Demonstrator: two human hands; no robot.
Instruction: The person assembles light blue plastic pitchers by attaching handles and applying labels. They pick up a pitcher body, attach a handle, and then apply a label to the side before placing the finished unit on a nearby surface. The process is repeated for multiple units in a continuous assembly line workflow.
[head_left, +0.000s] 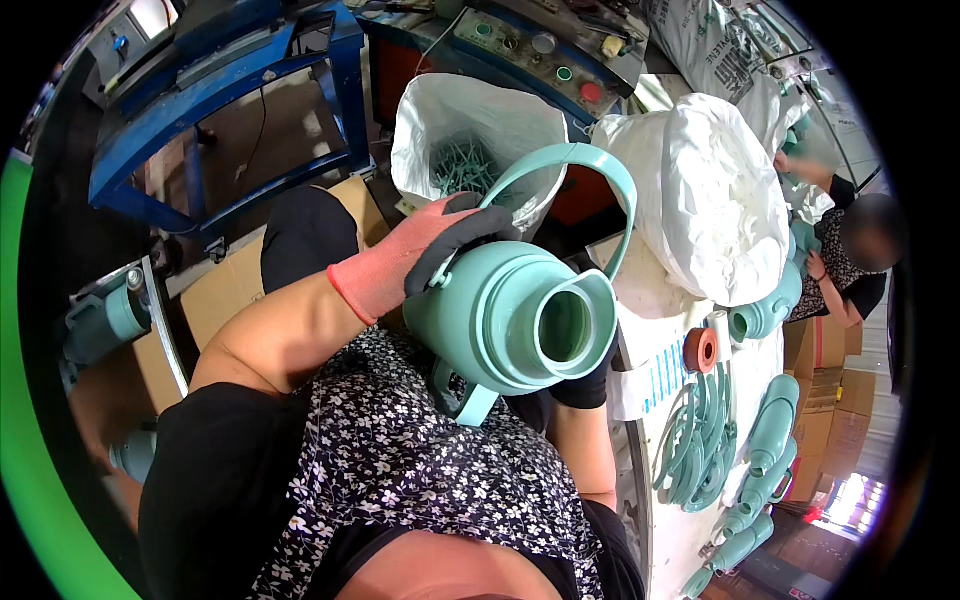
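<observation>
A pale teal thermos jug (465, 310) is tilted in front of my chest, its open spout toward the right. A hooped carry handle (628, 190) arches over it, and a side handle (477, 405) juts out below. My left hand (425, 258), in a red and black glove, grips the jug's upper left side by the hoop's pivot, fingers bent against it. My right hand (588, 385) is behind the jug; only a dark glove edge and the forearm show, and its fingers are hidden.
A white sack (425, 115) holds thin teal strips; a bulging white bag (690, 200) stands right. The white table (665, 540) bears looped teal strips (695, 445), a reddish tape roll (702, 350) and several teal jugs (772, 425). Another person (850, 250) works at far right. A blue metal frame (350, 90) stands left.
</observation>
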